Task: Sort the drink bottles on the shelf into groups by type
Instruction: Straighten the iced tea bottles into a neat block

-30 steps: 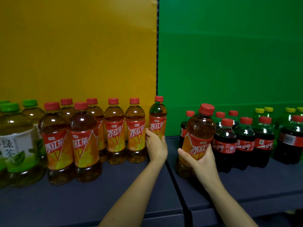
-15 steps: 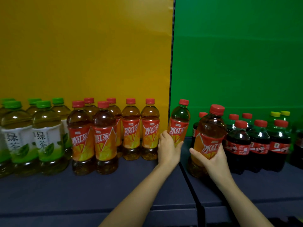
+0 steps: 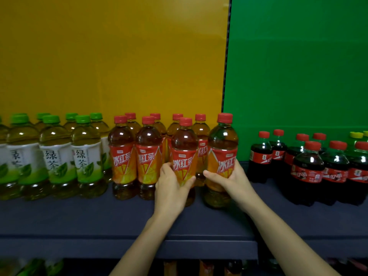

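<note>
My left hand (image 3: 171, 182) grips an iced tea bottle (image 3: 184, 156) by its label, my right hand (image 3: 229, 178) a second iced tea bottle (image 3: 223, 148) just beside it, both upright at the front of the shelf (image 3: 79, 220), between green tea bottles (image 3: 53, 156) and cola bottles (image 3: 307, 168).

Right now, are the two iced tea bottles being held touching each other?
Apart. Head view: between the left-held bottle and the right-held bottle, a rear bottle shows through a gap.

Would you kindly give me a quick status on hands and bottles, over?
Left hand grips one iced tea bottle; right hand grips a second iced tea bottle. Both beside the iced tea group. Nothing blocking.
</note>
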Tool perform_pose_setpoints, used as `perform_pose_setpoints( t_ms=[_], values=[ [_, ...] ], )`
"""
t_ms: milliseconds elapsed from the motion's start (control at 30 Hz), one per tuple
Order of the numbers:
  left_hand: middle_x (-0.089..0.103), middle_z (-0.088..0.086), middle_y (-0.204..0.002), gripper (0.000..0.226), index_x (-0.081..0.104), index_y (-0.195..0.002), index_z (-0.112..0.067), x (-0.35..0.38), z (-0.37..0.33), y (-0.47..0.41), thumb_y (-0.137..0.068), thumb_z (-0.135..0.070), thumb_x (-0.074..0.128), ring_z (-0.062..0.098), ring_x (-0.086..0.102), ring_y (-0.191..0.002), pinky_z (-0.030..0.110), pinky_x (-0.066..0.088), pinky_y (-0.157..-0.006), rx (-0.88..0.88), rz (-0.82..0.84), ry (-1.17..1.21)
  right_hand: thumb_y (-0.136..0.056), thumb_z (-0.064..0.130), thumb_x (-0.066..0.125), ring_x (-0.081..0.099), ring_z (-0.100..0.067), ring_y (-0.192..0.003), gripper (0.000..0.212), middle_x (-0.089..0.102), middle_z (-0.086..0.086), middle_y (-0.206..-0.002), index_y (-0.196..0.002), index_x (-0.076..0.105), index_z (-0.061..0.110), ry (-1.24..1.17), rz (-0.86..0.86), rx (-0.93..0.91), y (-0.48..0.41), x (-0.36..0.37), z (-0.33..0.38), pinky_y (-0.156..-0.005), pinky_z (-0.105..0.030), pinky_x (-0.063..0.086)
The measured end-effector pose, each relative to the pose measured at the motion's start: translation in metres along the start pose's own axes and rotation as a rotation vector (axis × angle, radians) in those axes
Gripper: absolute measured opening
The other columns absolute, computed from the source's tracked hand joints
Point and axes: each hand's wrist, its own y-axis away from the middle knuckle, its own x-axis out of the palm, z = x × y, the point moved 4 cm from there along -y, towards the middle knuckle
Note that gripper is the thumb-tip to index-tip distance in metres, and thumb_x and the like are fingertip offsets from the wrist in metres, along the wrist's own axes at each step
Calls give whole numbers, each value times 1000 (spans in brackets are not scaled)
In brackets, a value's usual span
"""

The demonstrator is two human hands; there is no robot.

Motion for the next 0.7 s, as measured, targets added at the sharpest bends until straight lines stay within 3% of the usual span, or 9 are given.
perform_pose_setpoints(
  t_ms=[133,267,400,533,700],
  values=[
    [51,8,-128,69,36,-128,-7,-8,7,-1,-77,-35,73,24,51,-119,28,43,-91,0,-30,-28,-68,20,80,61,-13,-108,71,62,0,-118,-128,43,21,-21,61,43,-11,22,-12,-92,-30,49],
    [50,8,-129,71,36,-129,-7,-8,8,-1,-76,-37,73,24,51,-119,33,46,-93,14,-48,-51,-70,19,78,59,-10,-106,75,58,0,-119,-131,34,17,-30,63,87,-17,31,-17,-85,-22,50],
    [42,6,-139,84,24,-141,-8,-8,14,5,-79,-43,68,22,44,-128,33,41,-100,43,17,-122,-71,27,78,52,-11,-112,81,49,5,-120,-129,22,19,128,85,120,-15,26,-16,-97,-29,44],
    [47,3,-137,72,30,-140,-11,-10,24,12,-83,-40,64,20,47,-125,27,41,-96,76,67,-177,-71,33,77,55,-8,-101,66,50,5,-115,-117,30,25,342,72,61,-1,9,-13,-88,-26,48],
    [56,5,-123,57,43,-125,-9,-7,19,8,-82,-40,65,22,56,-113,28,46,-86,95,43,-249,-75,36,72,53,-6,-97,60,53,9,-111,-124,42,20,471,45,-24,4,6,-14,-76,-17,43]
  ],
)
